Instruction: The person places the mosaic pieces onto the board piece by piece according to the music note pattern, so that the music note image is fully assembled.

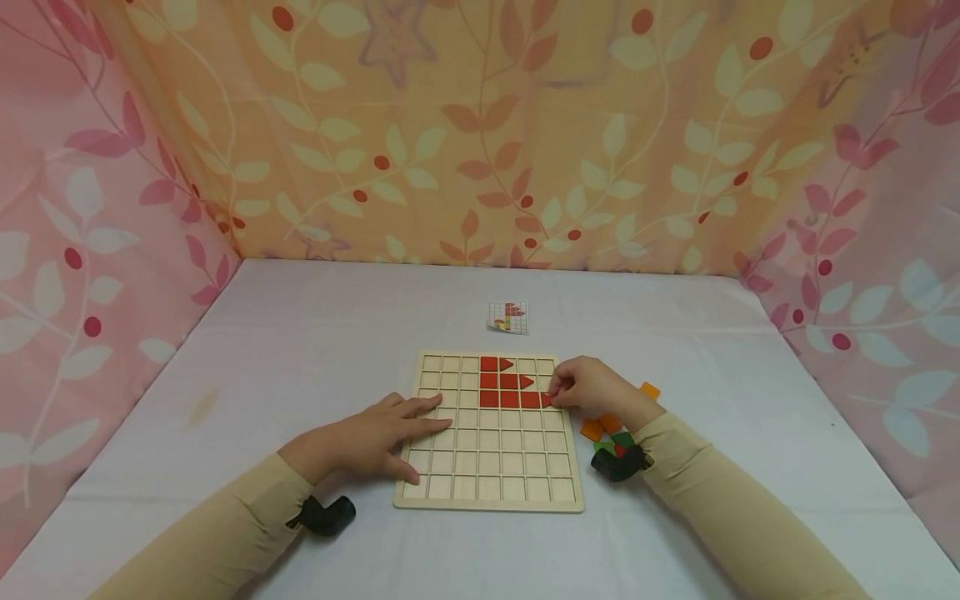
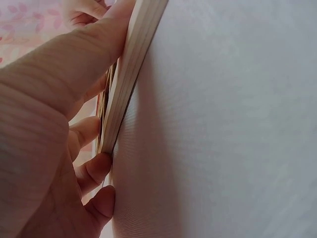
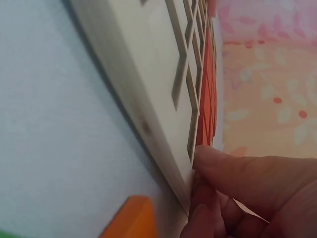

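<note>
A wooden grid board (image 1: 489,504) lies flat on the white cloth. Red squares and triangles fill three rows of cells near its top. My right hand (image 1: 600,389) is at the board's right edge, and its thumb and fingertips pinch a red triangle (image 1: 547,400) at the end of the third row. In the right wrist view the thumb covers part of that row. With fingers spread and fairly straight, my left hand (image 1: 367,435) rests on the board's left side; the left wrist view shows its thumb and fingers along the wooden edge.
Behind the board lies a small pattern card (image 1: 508,317) with a coloured picture on a grid. Loose orange, green and red pieces lie right of the board, among them an orange square (image 1: 592,429), partly under the right wrist. Patterned fabric walls (image 1: 480,133) surround the table.
</note>
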The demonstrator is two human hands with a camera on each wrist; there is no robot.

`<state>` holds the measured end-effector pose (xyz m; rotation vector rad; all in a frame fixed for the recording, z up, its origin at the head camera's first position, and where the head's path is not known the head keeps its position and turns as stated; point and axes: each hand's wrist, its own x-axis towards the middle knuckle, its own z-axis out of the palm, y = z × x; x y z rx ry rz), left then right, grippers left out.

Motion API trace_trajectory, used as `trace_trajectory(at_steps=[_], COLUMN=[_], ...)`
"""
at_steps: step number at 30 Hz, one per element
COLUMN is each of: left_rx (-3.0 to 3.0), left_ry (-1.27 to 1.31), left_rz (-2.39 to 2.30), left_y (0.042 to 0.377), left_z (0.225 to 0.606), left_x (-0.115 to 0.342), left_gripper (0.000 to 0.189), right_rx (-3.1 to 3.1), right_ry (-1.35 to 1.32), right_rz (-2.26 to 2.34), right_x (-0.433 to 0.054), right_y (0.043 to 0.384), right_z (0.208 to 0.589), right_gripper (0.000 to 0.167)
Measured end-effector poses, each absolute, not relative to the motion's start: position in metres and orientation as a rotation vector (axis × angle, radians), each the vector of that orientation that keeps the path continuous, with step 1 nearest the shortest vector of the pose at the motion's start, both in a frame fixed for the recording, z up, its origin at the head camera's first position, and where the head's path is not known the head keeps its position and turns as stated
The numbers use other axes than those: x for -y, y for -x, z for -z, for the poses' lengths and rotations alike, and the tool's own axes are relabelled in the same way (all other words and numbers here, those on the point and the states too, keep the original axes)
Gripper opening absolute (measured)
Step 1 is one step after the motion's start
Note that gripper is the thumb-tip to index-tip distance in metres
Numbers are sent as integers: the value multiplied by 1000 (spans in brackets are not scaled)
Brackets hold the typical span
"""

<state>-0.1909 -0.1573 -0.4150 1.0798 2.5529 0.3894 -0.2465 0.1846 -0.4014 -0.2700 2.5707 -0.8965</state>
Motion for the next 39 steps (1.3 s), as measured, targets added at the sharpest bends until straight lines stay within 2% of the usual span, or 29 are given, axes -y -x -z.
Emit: trace_trajectory(at_steps=[11,17,33,39], left_rx=[-2556,-2552,-2555,-2545], left_ry=[-1076,-1070,-1061,-1049], left_rz=[-379,-386,-397,-414], left_y=[193,193,192,191], left_z=[419,419,416,415], left_x=[158,158,158,157], left_gripper=[81,81,80,80], right_rx=[-2613,-2608,-2566,-2539], right_ry=[351,362,327,331], right_rz=[849,824,757,685], right_x=[-182,-184,-221,-228], right_y=[245,245,240,232], right_z=[402,400,392,391], right_gripper=[11,7,11,17])
